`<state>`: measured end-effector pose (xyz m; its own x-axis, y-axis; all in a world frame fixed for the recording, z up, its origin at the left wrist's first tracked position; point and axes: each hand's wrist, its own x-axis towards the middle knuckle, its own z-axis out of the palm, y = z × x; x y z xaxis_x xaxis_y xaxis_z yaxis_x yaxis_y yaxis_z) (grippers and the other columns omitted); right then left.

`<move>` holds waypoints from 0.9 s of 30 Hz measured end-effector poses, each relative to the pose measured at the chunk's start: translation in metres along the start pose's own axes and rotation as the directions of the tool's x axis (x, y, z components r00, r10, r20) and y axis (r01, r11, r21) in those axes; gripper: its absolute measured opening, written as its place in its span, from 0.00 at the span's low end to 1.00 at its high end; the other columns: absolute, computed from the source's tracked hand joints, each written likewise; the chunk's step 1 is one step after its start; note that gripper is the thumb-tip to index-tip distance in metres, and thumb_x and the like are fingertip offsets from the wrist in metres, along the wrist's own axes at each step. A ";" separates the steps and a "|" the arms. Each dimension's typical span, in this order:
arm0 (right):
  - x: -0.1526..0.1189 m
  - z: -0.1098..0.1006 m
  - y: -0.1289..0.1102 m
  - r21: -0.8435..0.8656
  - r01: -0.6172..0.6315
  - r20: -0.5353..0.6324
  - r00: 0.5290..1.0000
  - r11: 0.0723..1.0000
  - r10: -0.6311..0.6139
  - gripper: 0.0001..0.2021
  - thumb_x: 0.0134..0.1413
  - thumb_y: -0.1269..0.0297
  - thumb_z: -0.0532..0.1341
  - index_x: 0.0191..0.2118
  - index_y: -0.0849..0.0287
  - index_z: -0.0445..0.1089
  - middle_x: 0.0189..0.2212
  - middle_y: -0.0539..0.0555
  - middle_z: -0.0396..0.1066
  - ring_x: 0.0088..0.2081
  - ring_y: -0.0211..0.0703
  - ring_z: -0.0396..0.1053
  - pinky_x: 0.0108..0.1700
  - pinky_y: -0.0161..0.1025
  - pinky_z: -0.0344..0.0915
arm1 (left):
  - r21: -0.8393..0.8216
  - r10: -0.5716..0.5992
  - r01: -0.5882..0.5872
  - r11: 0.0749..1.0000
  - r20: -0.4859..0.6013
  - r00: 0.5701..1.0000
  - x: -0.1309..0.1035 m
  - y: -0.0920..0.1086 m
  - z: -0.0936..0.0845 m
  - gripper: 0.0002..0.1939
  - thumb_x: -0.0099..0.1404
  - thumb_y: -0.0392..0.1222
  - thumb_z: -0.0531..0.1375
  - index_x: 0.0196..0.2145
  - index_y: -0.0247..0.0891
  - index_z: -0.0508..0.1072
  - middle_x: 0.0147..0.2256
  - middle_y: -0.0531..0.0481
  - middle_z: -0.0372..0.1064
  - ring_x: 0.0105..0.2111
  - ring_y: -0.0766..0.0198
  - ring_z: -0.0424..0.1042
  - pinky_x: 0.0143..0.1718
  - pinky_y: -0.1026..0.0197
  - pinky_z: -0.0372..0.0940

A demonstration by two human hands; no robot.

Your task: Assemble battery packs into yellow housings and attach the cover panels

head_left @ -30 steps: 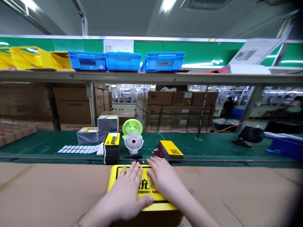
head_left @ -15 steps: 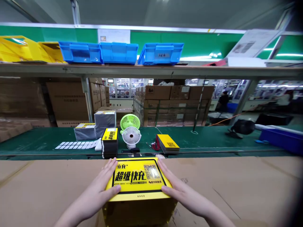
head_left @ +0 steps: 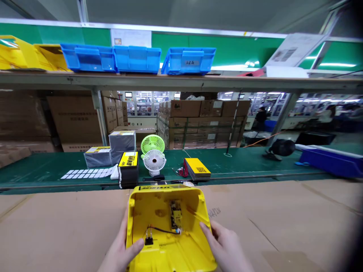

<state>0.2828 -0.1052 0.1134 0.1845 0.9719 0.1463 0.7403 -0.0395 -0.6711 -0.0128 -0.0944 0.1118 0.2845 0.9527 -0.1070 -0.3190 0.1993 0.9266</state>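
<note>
A yellow plastic housing (head_left: pixel 190 241) is tilted up so that its open, hollow side faces me, above the cardboard-covered bench. My left hand (head_left: pixel 121 245) grips its left wall, thumb over the rim. On the opposite wall my right hand (head_left: pixel 224 241) is closed, with its thumb just inside the edge. A small circuit board (head_left: pixel 176 215) is mounted on the inner back. From it a dark cable (head_left: pixel 163 229) runs to a black socket (head_left: pixel 149 240) at the lower left. The printed top face shows only as a thin strip.
Behind the cardboard (head_left: pixel 70 226) runs a green bench (head_left: pixel 221 166). On it are a yellow-topped stack of cards (head_left: pixel 128 173), a white fan (head_left: pixel 154 161), a green fan (head_left: pixel 152 143), yellow panels (head_left: pixel 197 168) and a blue bin (head_left: pixel 331 162). Blue trays (head_left: pixel 188 60) line the shelf above.
Both hands have turned the housing from its printed face up to its hollow inside facing me. My hands have shifted from the top edges to the side walls. The view has shifted slightly.
</note>
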 end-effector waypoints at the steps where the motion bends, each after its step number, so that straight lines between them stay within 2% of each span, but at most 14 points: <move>1: -0.001 -0.005 -0.003 -0.058 0.047 -0.088 0.995 0.997 -0.052 0.20 0.58 0.53 0.48 0.48 0.58 0.68 0.31 0.55 0.76 0.28 0.46 0.72 0.27 0.37 0.66 | -0.044 -0.042 0.042 0.998 0.002 0.999 0.005 0.005 0.009 0.51 0.56 0.47 0.62 0.63 0.48 0.28 0.61 0.44 0.51 0.60 0.47 0.52 0.59 0.45 0.50; 3: -0.004 -0.006 -0.014 -0.211 0.201 -0.287 0.923 0.957 -0.257 0.23 0.57 0.54 0.51 0.56 0.57 0.59 0.43 0.57 0.73 0.39 0.48 0.72 0.37 0.41 0.68 | -0.102 -0.060 0.062 0.993 0.025 0.998 0.017 0.010 0.026 0.50 0.57 0.44 0.61 0.63 0.47 0.28 0.61 0.43 0.51 0.58 0.48 0.55 0.57 0.48 0.54; 4: -0.006 -0.001 -0.020 -0.308 0.303 -0.344 0.849 0.902 -0.402 0.25 0.56 0.55 0.53 0.58 0.58 0.57 0.49 0.58 0.69 0.46 0.50 0.69 0.43 0.43 0.66 | -0.112 -0.047 0.052 0.992 0.045 0.998 0.024 0.009 0.034 0.49 0.57 0.44 0.61 0.64 0.46 0.29 0.62 0.43 0.49 0.58 0.49 0.56 0.58 0.50 0.54; 7: -0.012 0.028 -0.037 -0.576 0.565 -0.263 0.557 0.591 -0.788 0.26 0.53 0.56 0.56 0.57 0.60 0.59 0.52 0.56 0.66 0.52 0.51 0.62 0.56 0.46 0.54 | -0.061 -0.005 0.013 0.998 0.127 0.992 0.044 -0.008 0.055 0.44 0.61 0.49 0.56 0.64 0.44 0.31 0.64 0.46 0.43 0.61 0.54 0.48 0.60 0.53 0.47; 8: -0.013 0.039 -0.039 -0.628 0.588 -0.228 0.488 0.511 -0.842 0.24 0.53 0.57 0.57 0.55 0.58 0.62 0.50 0.55 0.69 0.50 0.50 0.64 0.57 0.47 0.50 | -0.028 0.005 -0.001 1.000 0.160 0.987 0.050 -0.016 0.059 0.42 0.62 0.51 0.54 0.64 0.43 0.32 0.64 0.47 0.41 0.63 0.56 0.44 0.61 0.54 0.44; 10: -0.013 0.054 -0.032 -0.677 0.577 -0.228 0.426 0.457 -0.875 0.19 0.53 0.61 0.56 0.51 0.54 0.67 0.42 0.52 0.74 0.42 0.46 0.68 0.58 0.49 0.46 | 0.042 -0.006 -0.003 0.999 0.220 0.976 0.060 -0.032 0.064 0.38 0.63 0.56 0.51 0.64 0.42 0.39 0.65 0.48 0.39 0.63 0.57 0.39 0.61 0.54 0.42; 12: -0.008 0.057 -0.013 -0.687 0.534 -0.279 0.431 0.493 -0.858 0.17 0.53 0.65 0.56 0.49 0.50 0.69 0.36 0.51 0.75 0.37 0.44 0.69 0.57 0.50 0.46 | 0.093 -0.069 0.046 0.995 0.255 0.965 0.069 -0.047 0.063 0.34 0.63 0.59 0.48 0.62 0.44 0.47 0.64 0.47 0.44 0.62 0.55 0.44 0.60 0.50 0.45; 14: 0.003 0.045 0.018 -0.703 0.499 -0.285 0.456 0.508 -0.843 0.17 0.53 0.64 0.57 0.49 0.47 0.69 0.36 0.52 0.75 0.36 0.44 0.69 0.56 0.51 0.49 | 0.152 -0.139 0.102 0.983 0.252 0.958 0.076 -0.058 0.058 0.34 0.61 0.62 0.48 0.60 0.43 0.54 0.60 0.43 0.54 0.59 0.52 0.54 0.57 0.48 0.50; 17: 0.032 0.002 0.078 -0.734 0.348 -0.325 0.573 0.583 -0.752 0.15 0.53 0.62 0.58 0.47 0.45 0.71 0.39 0.56 0.73 0.40 0.48 0.68 0.54 0.54 0.51 | 0.215 -0.154 0.111 0.970 0.193 0.969 0.083 -0.069 0.049 0.39 0.56 0.64 0.53 0.58 0.37 0.59 0.54 0.37 0.63 0.51 0.52 0.64 0.53 0.52 0.55; 20: 0.072 -0.056 0.142 -0.815 0.120 -0.346 0.685 0.567 -0.642 0.16 0.54 0.57 0.56 0.47 0.48 0.71 0.43 0.61 0.70 0.47 0.55 0.65 0.53 0.56 0.52 | 0.238 -0.146 0.115 0.965 0.120 0.982 0.089 -0.075 0.044 0.38 0.54 0.65 0.54 0.54 0.34 0.63 0.50 0.36 0.66 0.46 0.54 0.68 0.47 0.55 0.59; 22: 0.099 -0.090 0.180 -0.809 -0.152 -0.499 0.689 0.568 -0.526 0.18 0.56 0.58 0.53 0.50 0.50 0.69 0.52 0.66 0.63 0.54 0.60 0.58 0.51 0.59 0.50 | 0.258 -0.137 0.108 0.960 0.097 0.986 0.093 -0.080 0.044 0.38 0.54 0.65 0.54 0.52 0.33 0.64 0.48 0.37 0.68 0.43 0.55 0.69 0.45 0.56 0.60; 24: 0.123 -0.109 0.210 -0.739 -0.313 -0.629 0.637 0.597 -0.445 0.20 0.55 0.62 0.50 0.46 0.66 0.73 0.54 0.79 0.56 0.58 0.75 0.47 0.45 0.68 0.46 | 0.305 -0.103 0.070 0.950 0.092 0.990 0.097 -0.089 0.046 0.38 0.53 0.65 0.55 0.50 0.30 0.66 0.44 0.37 0.69 0.42 0.55 0.68 0.45 0.57 0.60; 25: 0.134 -0.111 0.221 -0.678 -0.423 -0.701 0.618 0.602 -0.356 0.21 0.55 0.63 0.48 0.42 0.70 0.74 0.54 0.81 0.56 0.59 0.77 0.44 0.44 0.69 0.45 | 0.340 -0.084 0.048 0.939 0.091 0.992 0.099 -0.094 0.047 0.37 0.53 0.64 0.56 0.49 0.29 0.67 0.43 0.36 0.70 0.42 0.55 0.68 0.45 0.57 0.60; 27: 0.151 -0.098 0.228 -0.626 -0.517 -0.715 0.679 0.584 -0.166 0.21 0.52 0.64 0.48 0.37 0.72 0.75 0.54 0.80 0.55 0.59 0.78 0.43 0.46 0.71 0.42 | 0.433 -0.069 0.021 0.901 0.095 0.993 0.103 -0.106 0.050 0.33 0.53 0.60 0.57 0.46 0.29 0.69 0.41 0.36 0.70 0.42 0.54 0.68 0.45 0.58 0.60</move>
<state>0.5432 0.0094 0.0539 0.4648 0.5002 0.7306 0.7414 -0.6710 -0.0123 0.0954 -0.0291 0.0200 0.3901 0.9107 -0.1360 0.1098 0.1007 0.9888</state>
